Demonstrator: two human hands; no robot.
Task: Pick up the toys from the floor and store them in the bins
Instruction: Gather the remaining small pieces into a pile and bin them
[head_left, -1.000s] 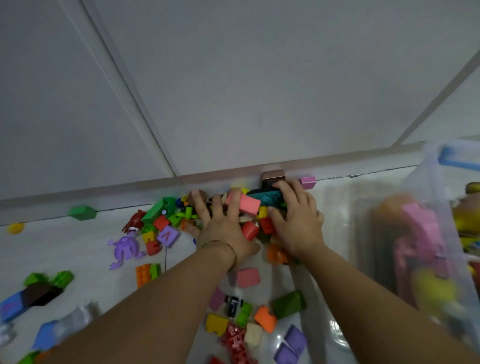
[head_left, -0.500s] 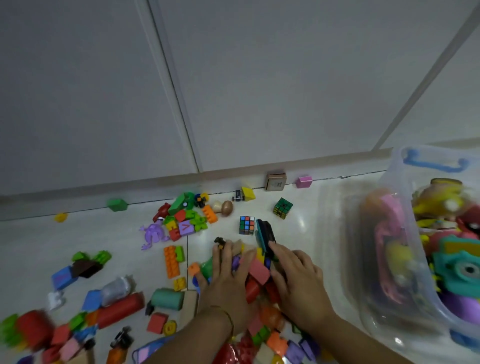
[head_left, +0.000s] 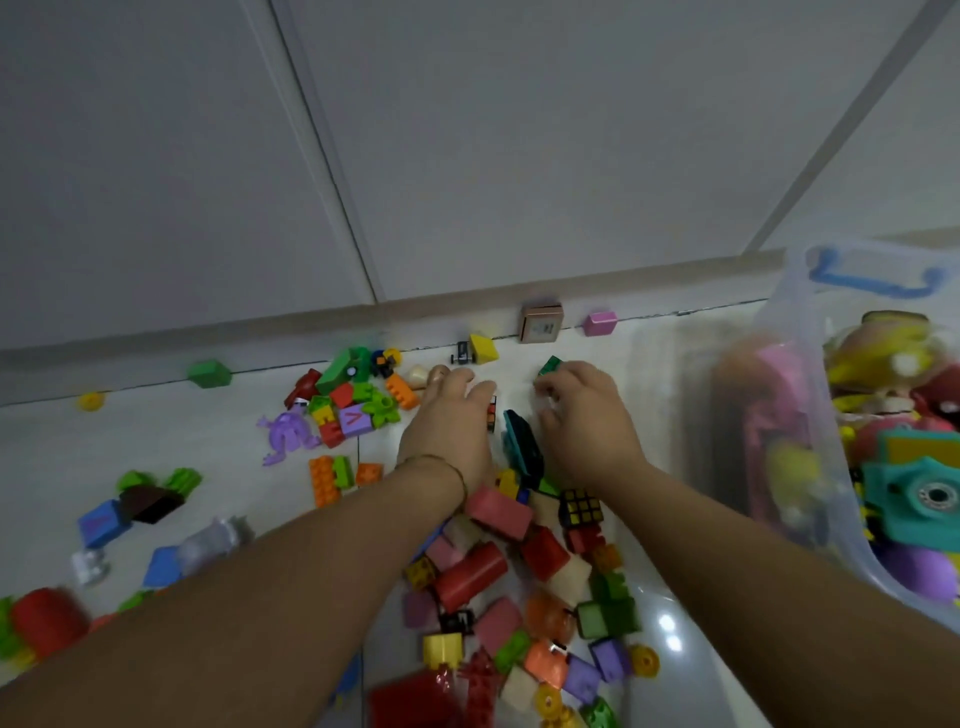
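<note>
My left hand (head_left: 447, 421) lies flat with fingers spread over a multicoloured puzzle cube (head_left: 491, 415), of which only an edge shows. My right hand (head_left: 587, 415) is cupped, its bent fingertips on a green puzzle cube (head_left: 550, 366); whether it grips the cube is hidden. A teal and black toy (head_left: 522, 449) stands on edge between the hands. Below my wrists lies a heap of coloured blocks (head_left: 519, 571) with a dark puzzle cube (head_left: 581, 508). A clear bin (head_left: 800, 322) with a blue handle (head_left: 878, 275) stands at the right, holding several toys.
More blocks (head_left: 358, 400) and a purple frog figure (head_left: 285, 434) lie left of my hands. A yellow block (head_left: 483, 349), a brown box (head_left: 542, 323) and a pink block (head_left: 600, 323) sit along the skirting. Scattered blocks (head_left: 130, 504) cover the left floor.
Both hands have let go of the heap they dragged toward me and reached forward again, onto the two puzzle cubes. The heap now lies under my wrists.
</note>
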